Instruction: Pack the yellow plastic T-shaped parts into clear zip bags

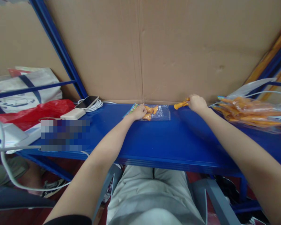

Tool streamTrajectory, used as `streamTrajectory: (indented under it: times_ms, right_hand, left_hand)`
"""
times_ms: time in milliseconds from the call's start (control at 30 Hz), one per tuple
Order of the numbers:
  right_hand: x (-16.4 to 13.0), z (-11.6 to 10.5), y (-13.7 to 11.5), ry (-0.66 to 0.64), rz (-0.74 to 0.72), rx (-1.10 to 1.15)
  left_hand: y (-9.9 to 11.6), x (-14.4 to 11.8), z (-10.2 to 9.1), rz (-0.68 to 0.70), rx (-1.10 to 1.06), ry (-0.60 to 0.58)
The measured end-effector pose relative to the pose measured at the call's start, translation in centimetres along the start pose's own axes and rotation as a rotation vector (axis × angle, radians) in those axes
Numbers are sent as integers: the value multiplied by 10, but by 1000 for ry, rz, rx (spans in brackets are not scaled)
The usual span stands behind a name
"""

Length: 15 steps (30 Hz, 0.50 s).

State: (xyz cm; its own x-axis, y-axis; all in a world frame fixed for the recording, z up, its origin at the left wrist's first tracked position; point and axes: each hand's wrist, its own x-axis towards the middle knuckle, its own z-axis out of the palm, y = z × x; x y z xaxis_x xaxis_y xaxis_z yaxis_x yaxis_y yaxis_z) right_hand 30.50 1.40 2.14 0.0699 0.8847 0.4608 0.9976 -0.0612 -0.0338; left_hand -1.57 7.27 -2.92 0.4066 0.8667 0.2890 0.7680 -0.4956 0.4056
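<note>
A clear plastic bag (164, 113) with a colourful printed end lies flat on the blue table, with several orange plastic pieces (151, 110) in or on it. My left hand (139, 112) rests over the printed end, its fingers curled onto the bag and the orange pieces. To the right of the bag, my right hand (197, 103) is closed around one end of a slim orange plastic piece (181, 104) with a flared tip that points left. Farther right lies a pile of packed orange pieces (250, 112) in clear bags. The right fingertips are partly hidden.
A cardboard panel (168, 53) stands along the back of the blue table (154, 140). At left are a phone (87, 102), a coiled white cable (95, 105), a white box (72, 114), a red bag (49, 111) and a cloth bag (39, 87). Another person's leg (31, 170) shows below left.
</note>
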Motion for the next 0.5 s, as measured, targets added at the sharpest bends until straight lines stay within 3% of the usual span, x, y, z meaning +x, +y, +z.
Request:
streamTrajectory:
  times_ms: [167, 300, 400, 500]
  right_hand:
    - [-11, 5, 24, 67, 67, 190]
    - [-9, 3, 36, 145, -41, 522]
    - [-10, -3, 28, 63, -118, 779]
    - [-15, -7, 11, -14, -138, 866]
  left_hand:
    - [0, -2, 0, 9, -23, 10]
    - [-1, -3, 1, -14, -28, 40]
    - [-1, -3, 2, -12, 11, 57]
    - [1, -3, 0, -52, -4, 88]
